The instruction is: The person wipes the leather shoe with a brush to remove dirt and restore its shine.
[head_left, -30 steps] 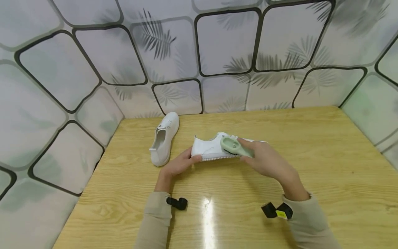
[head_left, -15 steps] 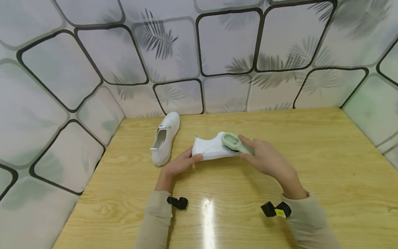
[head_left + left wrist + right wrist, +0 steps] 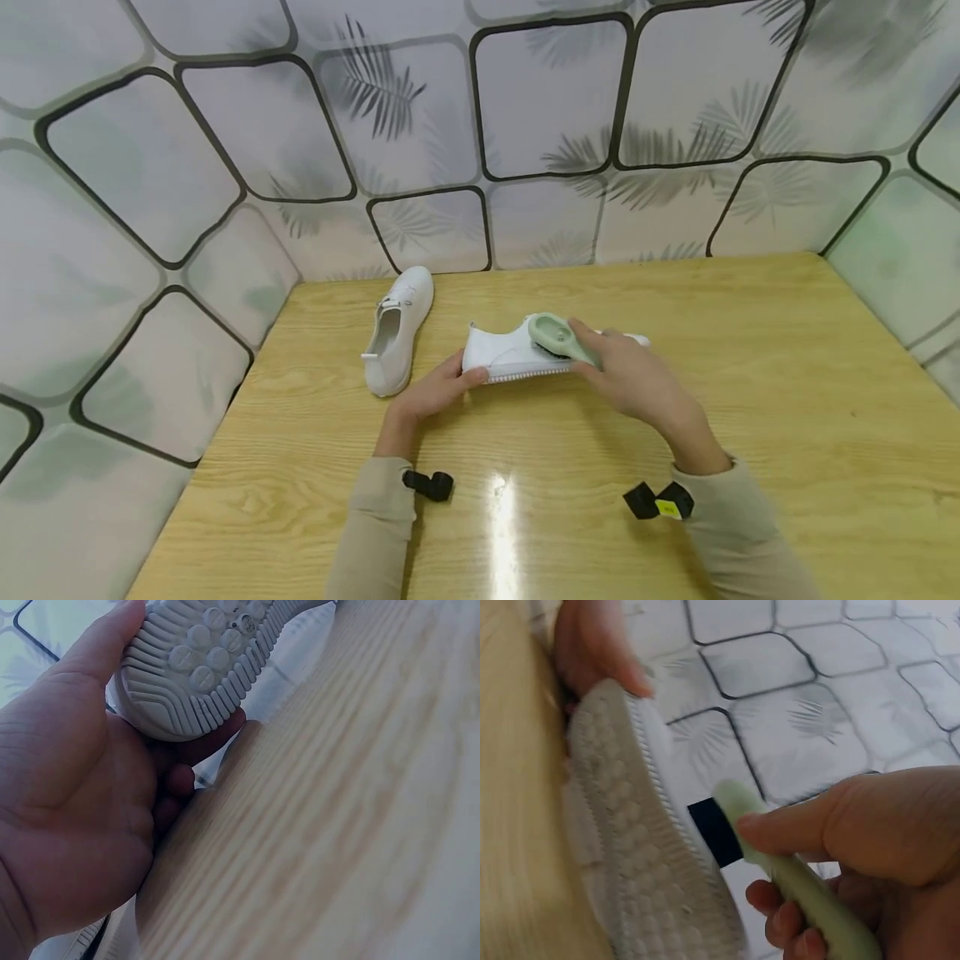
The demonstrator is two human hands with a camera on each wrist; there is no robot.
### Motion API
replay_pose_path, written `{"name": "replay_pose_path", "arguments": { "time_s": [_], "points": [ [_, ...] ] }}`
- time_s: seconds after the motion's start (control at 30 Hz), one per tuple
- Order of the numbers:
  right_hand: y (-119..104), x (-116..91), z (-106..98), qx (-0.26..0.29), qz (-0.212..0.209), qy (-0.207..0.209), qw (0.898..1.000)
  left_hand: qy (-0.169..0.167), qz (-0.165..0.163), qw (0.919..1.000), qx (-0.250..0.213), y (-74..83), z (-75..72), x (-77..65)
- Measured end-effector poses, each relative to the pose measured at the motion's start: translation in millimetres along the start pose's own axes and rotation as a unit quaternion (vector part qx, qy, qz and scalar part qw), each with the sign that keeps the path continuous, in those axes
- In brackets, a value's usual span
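A white shoe [image 3: 498, 354] is tipped on its side above the table, its toe pointing right. My left hand [image 3: 433, 393] grips it by the heel, thumb on one side and fingers round the other. In the left wrist view the ridged, studded sole [image 3: 202, 671] faces the camera. My right hand [image 3: 637, 379] holds a pale green brush [image 3: 553, 335] by its handle, the thumb along its back. Dark bristles [image 3: 714, 831] meet the shoe's side in the right wrist view. Part of the shoe's front is hidden behind the brush and right hand.
A second white shoe [image 3: 397, 333] stands upright on the wooden table [image 3: 750, 333], left of the hands, toe toward the wall. Patterned wall covering [image 3: 555, 100] rises behind the table and along both sides.
The brush and right hand shift slightly right, then back left and up along the shoe's side. The left hand and the held shoe stay nearly still.
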State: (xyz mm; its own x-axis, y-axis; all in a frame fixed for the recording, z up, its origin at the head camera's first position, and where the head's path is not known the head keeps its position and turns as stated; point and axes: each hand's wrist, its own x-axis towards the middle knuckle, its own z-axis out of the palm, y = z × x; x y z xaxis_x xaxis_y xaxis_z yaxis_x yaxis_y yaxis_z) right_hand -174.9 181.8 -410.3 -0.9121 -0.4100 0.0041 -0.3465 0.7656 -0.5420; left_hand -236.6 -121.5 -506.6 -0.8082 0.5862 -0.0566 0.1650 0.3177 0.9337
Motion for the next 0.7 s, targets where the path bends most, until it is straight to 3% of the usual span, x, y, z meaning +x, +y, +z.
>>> {"name": "replay_pose_path", "arguments": {
  "time_s": [0.1, 0.2, 0.33, 0.47, 0.7],
  "points": [
    [-4.5, 2.4, 3.5, -0.002, -0.014, -0.017, 1.000, -0.001, 0.003, 1.0000, -0.003, -1.7, 0.6, 0.5],
    [-3.7, -0.9, 0.4, 0.015, -0.001, -0.036, 0.999, -0.003, -0.003, 1.0000, -0.005, -2.5, 1.6, 1.3],
    [-3.0, -2.9, -1.3, -0.008, 0.012, -0.002, 1.000, 0.009, -0.018, 0.9998, -0.006, -0.2, 2.1, 0.2],
    [-5.1, 3.1, 3.9, -0.024, -0.008, 0.019, 1.000, 0.026, -0.026, 0.9993, 0.000, 2.5, 2.3, 0.6],
    [1.6, -3.2, -8.0, 0.039, -0.003, -0.035, 0.999, 0.034, -0.041, 0.9985, 0.008, 9.7, 3.4, 0.2]
  ]
}}
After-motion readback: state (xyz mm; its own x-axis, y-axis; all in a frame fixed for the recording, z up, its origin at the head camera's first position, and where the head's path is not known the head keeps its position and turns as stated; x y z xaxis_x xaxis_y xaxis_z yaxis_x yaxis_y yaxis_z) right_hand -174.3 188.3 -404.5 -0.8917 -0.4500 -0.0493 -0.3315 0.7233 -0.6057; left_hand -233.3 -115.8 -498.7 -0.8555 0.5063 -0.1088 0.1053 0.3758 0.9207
